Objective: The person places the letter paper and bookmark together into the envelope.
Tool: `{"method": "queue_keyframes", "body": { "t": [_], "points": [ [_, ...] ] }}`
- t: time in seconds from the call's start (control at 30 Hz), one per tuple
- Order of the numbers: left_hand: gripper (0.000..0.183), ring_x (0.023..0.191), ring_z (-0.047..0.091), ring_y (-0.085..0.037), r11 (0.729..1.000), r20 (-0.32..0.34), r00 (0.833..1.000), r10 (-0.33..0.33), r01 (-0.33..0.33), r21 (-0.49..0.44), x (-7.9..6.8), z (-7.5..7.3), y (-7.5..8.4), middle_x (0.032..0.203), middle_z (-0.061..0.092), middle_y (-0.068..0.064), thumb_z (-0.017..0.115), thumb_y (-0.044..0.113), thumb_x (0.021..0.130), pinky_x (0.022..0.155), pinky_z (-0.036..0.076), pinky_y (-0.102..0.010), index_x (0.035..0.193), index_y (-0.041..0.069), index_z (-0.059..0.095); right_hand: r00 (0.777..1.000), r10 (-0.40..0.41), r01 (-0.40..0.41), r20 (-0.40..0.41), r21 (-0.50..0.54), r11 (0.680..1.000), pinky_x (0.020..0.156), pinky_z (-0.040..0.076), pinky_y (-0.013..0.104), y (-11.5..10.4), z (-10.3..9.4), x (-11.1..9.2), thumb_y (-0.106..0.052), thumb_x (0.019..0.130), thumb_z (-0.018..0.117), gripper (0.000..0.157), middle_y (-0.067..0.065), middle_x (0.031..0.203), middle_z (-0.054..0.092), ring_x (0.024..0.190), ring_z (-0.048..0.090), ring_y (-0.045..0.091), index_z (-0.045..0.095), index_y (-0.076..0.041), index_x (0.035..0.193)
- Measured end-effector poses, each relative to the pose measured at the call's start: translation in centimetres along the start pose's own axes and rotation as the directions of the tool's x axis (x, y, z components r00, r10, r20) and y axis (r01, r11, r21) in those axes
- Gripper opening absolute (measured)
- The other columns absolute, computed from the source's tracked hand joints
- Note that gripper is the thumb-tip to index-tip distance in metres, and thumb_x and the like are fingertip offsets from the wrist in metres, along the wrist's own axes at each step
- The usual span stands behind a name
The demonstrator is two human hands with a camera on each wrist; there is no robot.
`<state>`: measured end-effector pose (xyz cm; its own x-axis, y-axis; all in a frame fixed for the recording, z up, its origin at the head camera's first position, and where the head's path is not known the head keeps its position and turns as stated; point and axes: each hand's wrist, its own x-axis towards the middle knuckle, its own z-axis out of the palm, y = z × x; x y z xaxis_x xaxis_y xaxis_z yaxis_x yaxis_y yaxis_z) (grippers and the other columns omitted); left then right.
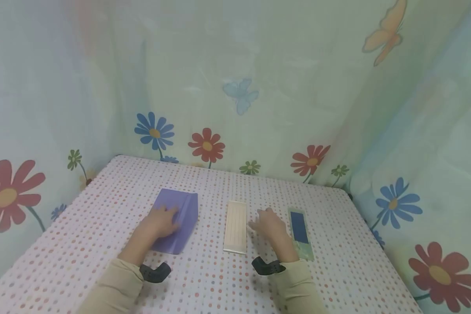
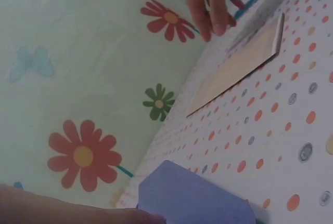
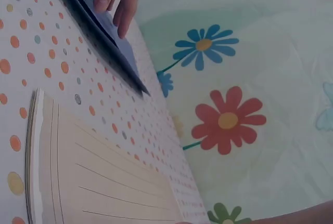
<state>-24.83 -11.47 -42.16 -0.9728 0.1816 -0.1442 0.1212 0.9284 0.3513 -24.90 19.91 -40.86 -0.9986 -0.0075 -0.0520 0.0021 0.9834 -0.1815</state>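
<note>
A purple envelope (image 1: 186, 218) lies on the left of the table, its flap with cut corners raised along the right side. My left hand (image 1: 161, 221) is over it, fingers loosely bent and fingertips at its surface. In the middle lies a narrow stack of cream lined paper (image 1: 235, 226), its lines showing close up in the right wrist view. My right hand (image 1: 270, 224) hovers just right of that stack, fingers relaxed and holding nothing. Beyond its wrist lies a slim pale green pack (image 1: 305, 249) with a dark blue panel, partly behind the forearm.
All three things lie on a table with a dotted cloth (image 1: 208, 283). A flower-printed curtain (image 1: 259, 131) hangs around the back and both sides. Each wrist wears a black camera mount (image 1: 155, 273).
</note>
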Motion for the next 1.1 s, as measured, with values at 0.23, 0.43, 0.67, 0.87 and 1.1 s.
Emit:
{"method": "queue_keyframes", "body": {
  "t": [0.23,0.43,0.67,0.87,1.1],
  "points": [
    [0.061,0.131,0.035,-0.053,1.000,0.065,0.998,0.007,-0.007,0.008,0.5,-0.1,1.0,0.143,0.037,-0.032,0.063,0.030,0.088,0.102,0.036,-0.065,0.141,0.007,0.044,0.987,0.158,-0.157,0.018,-0.036,0.987,0.080,0.051,0.058,1.1,1.9,0.5,-0.045,0.084,0.066,0.061,0.026,0.117,0.053,0.093,0.059,0.037,0.059,0.004,0.119],
    [0.064,0.128,0.042,-0.049,0.999,0.084,0.996,0.002,-0.007,0.052,1.2,-1.0,1.5,0.138,0.044,-0.032,0.069,0.028,0.083,0.102,0.038,-0.061,0.138,0.004,0.047,0.987,0.160,-0.159,0.020,-0.028,0.987,0.085,0.048,0.061,0.9,1.9,0.5,-0.048,0.081,0.068,0.068,0.030,0.125,0.050,0.100,0.059,0.042,0.058,0.004,0.123],
    [0.065,0.116,0.048,-0.053,0.997,0.048,0.999,-0.017,0.014,0.072,1.0,-1.3,-0.1,0.131,0.048,-0.033,0.073,0.027,0.078,0.091,0.044,-0.064,0.134,0.003,0.049,0.991,0.129,-0.128,0.041,-0.036,0.991,0.089,0.048,0.057,-1.1,3.1,0.3,-0.053,0.078,0.069,0.074,0.029,0.130,0.052,0.106,0.059,0.042,0.057,0.004,0.125],
    [0.067,0.124,0.042,-0.055,0.995,0.071,0.997,-0.005,-0.002,0.101,0.9,-1.6,-0.5,0.137,0.041,-0.036,0.072,0.027,0.079,0.102,0.026,-0.073,0.136,0.003,0.047,0.993,0.121,-0.121,0.002,0.004,0.993,0.086,0.050,0.055,-2.2,3.6,0.1,-0.056,0.076,0.070,0.076,0.025,0.127,0.055,0.104,0.060,0.038,0.058,0.000,0.126],
    [0.073,0.121,0.043,-0.057,0.997,0.110,0.993,-0.029,0.020,0.074,1.4,-1.4,0.1,0.138,0.035,-0.040,0.072,0.029,0.078,0.098,0.031,-0.073,0.139,0.001,0.042,0.993,0.111,-0.110,-0.050,0.024,0.994,0.084,0.051,0.055,-2.3,3.8,0.2,-0.056,0.074,0.072,0.076,0.022,0.114,0.061,0.098,0.062,0.035,0.058,0.000,0.124]
  ]
}}
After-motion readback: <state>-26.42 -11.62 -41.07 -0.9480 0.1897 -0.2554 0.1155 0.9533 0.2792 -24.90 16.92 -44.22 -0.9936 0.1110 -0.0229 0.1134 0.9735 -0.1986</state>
